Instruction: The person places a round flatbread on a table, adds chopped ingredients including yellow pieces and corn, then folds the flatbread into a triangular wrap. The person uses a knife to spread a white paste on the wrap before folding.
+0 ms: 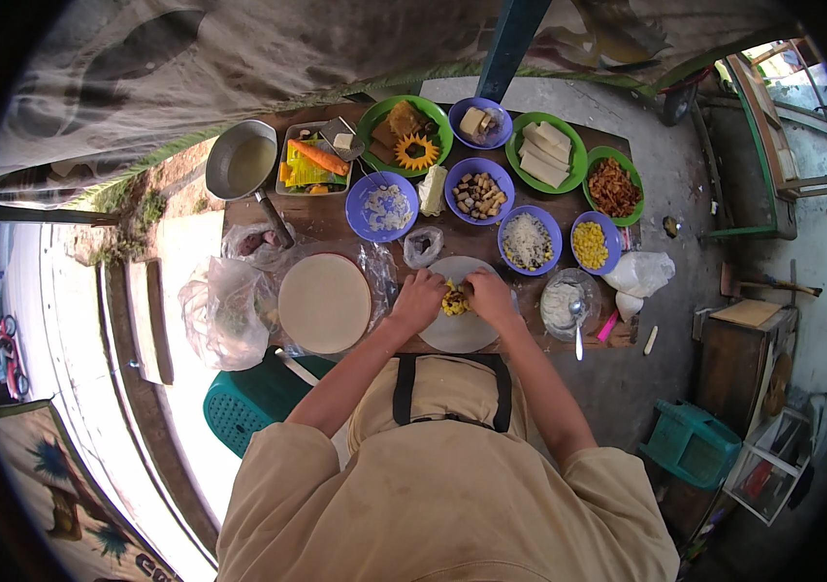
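Observation:
Close in front of me, a heap of yellow and dark filling (455, 298) lies on a pale grey round sheet or plate (460, 336). My left hand (419, 300) is at its left edge, the fingers bent and pressed together. From the other side my right hand (490, 295) reaches in, its fingers also closed at the filling's edge. What the fingertips pinch is too small to make out. Left of my hands sits a flat beige disc (324, 304), perhaps a stack of wrappers, on clear plastic. A small clear bag (423, 248) lies just beyond my left hand.
Beyond my hands stand a purple bowl of corn (590, 244), a purple bowl of white shreds (383, 207), and a green plate of white slabs (546, 155). A saucepan (241, 160) is at the far left. A spoon (578, 335) rests in a tub of white paste (566, 299) at right.

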`<state>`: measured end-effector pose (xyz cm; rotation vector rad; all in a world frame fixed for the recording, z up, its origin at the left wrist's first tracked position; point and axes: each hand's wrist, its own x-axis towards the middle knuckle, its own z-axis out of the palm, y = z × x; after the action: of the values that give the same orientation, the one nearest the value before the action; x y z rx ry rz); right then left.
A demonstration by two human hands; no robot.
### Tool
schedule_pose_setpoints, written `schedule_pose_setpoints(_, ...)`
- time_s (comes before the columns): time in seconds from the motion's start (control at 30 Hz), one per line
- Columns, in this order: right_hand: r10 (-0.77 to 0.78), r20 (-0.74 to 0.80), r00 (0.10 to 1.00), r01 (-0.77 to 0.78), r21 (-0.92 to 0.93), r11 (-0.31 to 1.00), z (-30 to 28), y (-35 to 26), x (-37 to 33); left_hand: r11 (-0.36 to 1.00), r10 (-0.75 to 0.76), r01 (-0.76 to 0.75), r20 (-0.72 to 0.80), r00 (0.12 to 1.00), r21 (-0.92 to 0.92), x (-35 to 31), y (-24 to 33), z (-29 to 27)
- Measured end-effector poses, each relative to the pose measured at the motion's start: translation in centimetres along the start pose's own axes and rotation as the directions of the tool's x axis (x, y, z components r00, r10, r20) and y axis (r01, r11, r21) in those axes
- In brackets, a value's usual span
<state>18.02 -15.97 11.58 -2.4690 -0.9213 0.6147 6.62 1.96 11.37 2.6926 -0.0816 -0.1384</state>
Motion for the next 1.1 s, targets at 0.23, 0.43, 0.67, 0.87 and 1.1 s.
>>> schedule_pose_setpoints(0.23,-0.011,0.044,0.999,0.012,-0.027,1.0,-0.1,0.0,0.0,0.999,-0.007,0.007,-0.016,1.0,-0.041,-0.4,-0.1,-0.1)
schedule_pose_setpoints(0.43,-0.007,0.024,1.0,0.008,-0.041,0.999,-0.5,0.0,0.1,0.999,0.012,-0.009,0.064,0.998,-0.048,-0.5,-0.4,-0.4)
schedule_pose_setpoints(0.67,-0.029,-0.194,0.981,0.016,-0.071,0.997,-1.0,-0.3,1.1,0.975,-0.127,0.098,-0.134,0.983,-0.201,-0.2,-0.4,0.1)
schedule_pose_setpoints(0.87,-0.097,-0.196,0.976,0.076,-0.11,0.991,-1.1,0.1,2.1,0.956,-0.271,0.238,-0.207,0.94,-0.17,1.8,0.5,0.0)
schedule_pose_setpoints(1.1,0.037,-0.162,0.986,-0.003,0.202,0.979,-3.8,0.9,-0.4,0.785,-0.489,0.354,-0.156,0.858,-0.509,0.2,1.9,-1.8)
